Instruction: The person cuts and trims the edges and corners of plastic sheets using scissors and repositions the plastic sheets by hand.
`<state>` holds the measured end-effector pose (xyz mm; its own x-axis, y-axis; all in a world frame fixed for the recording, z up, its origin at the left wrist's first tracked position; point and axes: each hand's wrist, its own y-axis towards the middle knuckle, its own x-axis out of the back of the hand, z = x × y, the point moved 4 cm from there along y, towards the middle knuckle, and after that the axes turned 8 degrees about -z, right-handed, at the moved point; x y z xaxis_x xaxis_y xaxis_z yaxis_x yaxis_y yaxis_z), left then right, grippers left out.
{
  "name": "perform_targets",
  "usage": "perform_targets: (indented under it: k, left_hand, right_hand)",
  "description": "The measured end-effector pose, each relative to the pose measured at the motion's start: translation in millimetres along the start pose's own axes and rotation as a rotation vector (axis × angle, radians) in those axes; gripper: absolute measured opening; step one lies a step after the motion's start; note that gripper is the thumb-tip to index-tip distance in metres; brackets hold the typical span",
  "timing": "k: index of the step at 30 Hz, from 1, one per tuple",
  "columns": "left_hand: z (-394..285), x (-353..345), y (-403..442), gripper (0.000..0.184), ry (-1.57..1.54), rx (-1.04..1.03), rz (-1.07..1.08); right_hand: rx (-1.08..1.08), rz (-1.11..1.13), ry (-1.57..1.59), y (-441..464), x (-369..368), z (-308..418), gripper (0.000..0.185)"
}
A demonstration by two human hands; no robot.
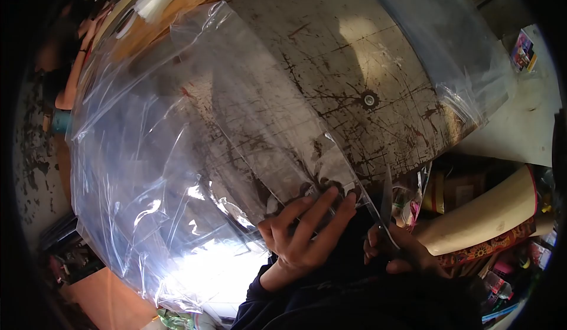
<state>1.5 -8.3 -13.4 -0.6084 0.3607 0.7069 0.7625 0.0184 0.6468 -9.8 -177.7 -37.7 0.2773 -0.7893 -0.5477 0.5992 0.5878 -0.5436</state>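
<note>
Metal scissors sit gripped in the right hand, at the edge of a plastic sheet; the left hand presses it, fingers spread. Slack could bunch between the blades if that hand slips. Beyond lies the scratched table.

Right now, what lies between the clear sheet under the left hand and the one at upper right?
In the head view, bare, scratched tabletop with a round metal fastener separates the near sheet from the upper-right sheet.

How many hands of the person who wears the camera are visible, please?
2: the left hand rests on the clear plastic sheet; the right hand, partly in shadow, holds scissors near its edge.
</note>
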Motion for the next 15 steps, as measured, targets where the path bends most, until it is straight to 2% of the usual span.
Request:
perform_targets:
  k: [1,3,6,8,15]
  left_hand:
    - [0,0,-1,0.029,0.0,0.0,0.005]
    - [0,0,-3,0.023,0.056,-0.002,0.037]
    - [-1,-2,-3,0.026,0.101,-0.027,0.038]
    - [0,-3,-4,0.026,0.109,-0.039,0.034]
    - [1,-3,-5,0.027,0.103,-0.066,0.031]
  right_hand:
    - [-0.076,0.05,-0.054,0,-3,-4,0.048]
    - [-0.092,0.051,-0.11,8,-20,8,0.046]
    - [-0.12,-0.083,-0.12,3,-15,5,0.048]
    - [-0.011,-0.095,-0.268,3,-10,8,0.051]
    - [0.022,-0.114,-0.383,2,-8,10,0.058]
